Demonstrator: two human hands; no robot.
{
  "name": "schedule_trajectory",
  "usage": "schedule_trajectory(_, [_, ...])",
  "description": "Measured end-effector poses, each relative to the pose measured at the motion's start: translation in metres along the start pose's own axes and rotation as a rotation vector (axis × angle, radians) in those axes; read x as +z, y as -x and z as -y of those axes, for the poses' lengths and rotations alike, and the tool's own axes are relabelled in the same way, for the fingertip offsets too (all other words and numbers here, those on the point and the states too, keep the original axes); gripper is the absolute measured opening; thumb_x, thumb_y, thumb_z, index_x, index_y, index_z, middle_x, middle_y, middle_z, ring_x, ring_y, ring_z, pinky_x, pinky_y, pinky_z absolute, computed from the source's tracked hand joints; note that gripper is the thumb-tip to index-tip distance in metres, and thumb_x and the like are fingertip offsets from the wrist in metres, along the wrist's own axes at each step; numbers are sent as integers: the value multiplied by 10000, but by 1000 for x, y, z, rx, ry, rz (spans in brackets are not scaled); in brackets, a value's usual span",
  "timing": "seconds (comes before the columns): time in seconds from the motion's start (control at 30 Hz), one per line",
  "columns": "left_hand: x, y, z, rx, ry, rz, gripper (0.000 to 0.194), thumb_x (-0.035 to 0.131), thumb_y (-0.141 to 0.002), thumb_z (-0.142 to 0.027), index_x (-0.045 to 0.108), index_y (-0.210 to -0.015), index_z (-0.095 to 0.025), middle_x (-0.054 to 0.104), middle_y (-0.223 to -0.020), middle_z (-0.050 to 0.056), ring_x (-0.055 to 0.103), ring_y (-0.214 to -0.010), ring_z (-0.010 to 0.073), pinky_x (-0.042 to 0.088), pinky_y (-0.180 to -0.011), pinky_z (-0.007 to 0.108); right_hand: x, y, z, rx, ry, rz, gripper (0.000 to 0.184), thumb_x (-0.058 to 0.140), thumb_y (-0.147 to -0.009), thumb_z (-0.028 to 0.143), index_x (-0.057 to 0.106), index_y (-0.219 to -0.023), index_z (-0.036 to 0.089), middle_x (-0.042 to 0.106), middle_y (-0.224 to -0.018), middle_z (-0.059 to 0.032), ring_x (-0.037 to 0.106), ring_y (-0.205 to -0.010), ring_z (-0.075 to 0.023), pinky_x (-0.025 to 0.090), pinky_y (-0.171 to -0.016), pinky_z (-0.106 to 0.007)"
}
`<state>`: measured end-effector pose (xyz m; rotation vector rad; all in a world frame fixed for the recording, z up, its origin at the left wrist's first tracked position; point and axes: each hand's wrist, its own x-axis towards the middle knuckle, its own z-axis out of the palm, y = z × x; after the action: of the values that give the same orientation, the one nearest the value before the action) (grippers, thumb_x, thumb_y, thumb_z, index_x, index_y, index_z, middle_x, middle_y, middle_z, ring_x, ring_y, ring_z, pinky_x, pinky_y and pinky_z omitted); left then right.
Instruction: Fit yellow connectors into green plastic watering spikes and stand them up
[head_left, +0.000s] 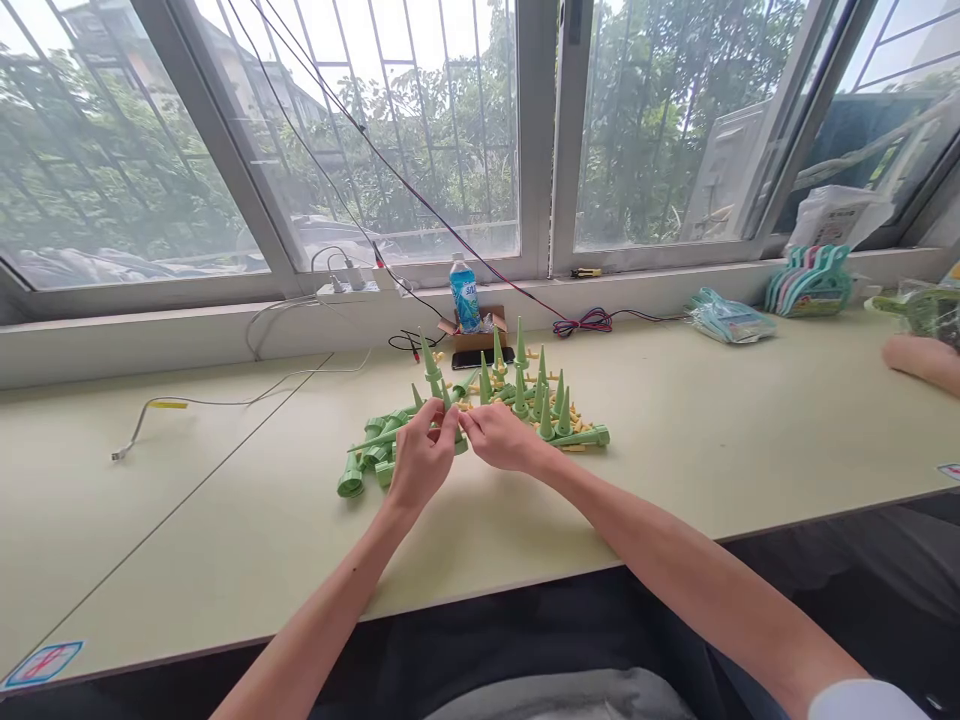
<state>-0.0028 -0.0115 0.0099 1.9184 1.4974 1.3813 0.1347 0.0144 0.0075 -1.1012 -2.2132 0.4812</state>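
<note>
My left hand (424, 452) is closed around a green plastic cone (446, 394), its pointed tip up. Pressed close to that cone are the fingertips of my right hand (501, 437), pinched together; whatever they hold is hidden or too small to name. Left of my hands, green cone pieces (350, 478) lie on their sides in a loose pile. Several green cones (520, 392) stand upright behind and right of my right hand. Small yellow plastic pegs (581, 420) are scattered among them.
A blue-liquid bottle (465, 295) stands by a small cardboard box (491, 322), with a phone (480, 358) in front. A power strip (352, 290) and cables (585, 322) lie along the window. Hangers (810, 285) and a bagged pack (727, 318) sit right, near another person's arm (926, 362).
</note>
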Motion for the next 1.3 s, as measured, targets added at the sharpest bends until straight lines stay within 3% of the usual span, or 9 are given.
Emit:
schedule_trajectory(0.17, [1, 1, 5, 53, -19, -8, 268, 501, -886, -444, 487, -769, -203, 538, -698, -17, 488, -463, 78, 288, -406, 195, 1, -2, -2, 17, -35, 5, 437, 336, -988, 242, 411, -564, 163, 386, -541, 21, 313, -519, -85, 217, -526, -244])
schedule_trajectory(0.43, [1, 1, 6, 125, -75, -15, 268, 494, -892, -425, 480, -752, -196, 506, -663, -29, 309, -423, 48, 242, -409, 199, 2, -4, -4, 104, -94, 22, 464, 333, -984, 266, 330, -528, 176, 319, -511, 32, 282, -482, -80, 215, -503, -241])
schedule_trajectory(0.67, [2, 1, 4, 57, 12, -6, 290, 510, -886, -457, 477, -754, -200, 574, -698, -8, 512, -486, 88, 306, -424, 196, 3, -3, -4, 29, -61, -22, 449, 346, -975, 234, 335, -530, 175, 322, -520, 32, 266, -503, -84, 209, -520, -255])
schedule_trajectory(0.8, [2, 1, 3, 23, 41, -1, 300, 521, -874, -468, 478, -747, -200, 590, -682, 0, 543, -503, 104, 319, -417, 197, 3, -2, -4, -1, -12, -26, 458, 336, -987, 231, 371, -534, 172, 331, -511, 33, 254, -489, -83, 227, -525, -247])
schedule_trajectory(1.03, [1, 0, 4, -2, 122, 17, 332, 540, -853, -482, 453, -707, -196, 565, -626, -16, 441, -473, 82, 285, -406, 191, 6, -2, -6, -20, 32, -27, 485, 317, -1009, 253, 450, -552, 159, 381, -506, 28, 274, -491, -83, 279, -587, -245])
schedule_trajectory(1.3, [0, -1, 2, -73, 203, 42, 323, 560, -846, -465, 441, -711, -197, 503, -569, -48, 309, -407, 48, 242, -347, 175, 4, -1, -4, -41, 5, -50, 468, 328, -995, 245, 384, -538, 167, 355, -485, 38, 277, -483, -81, 284, -615, -253])
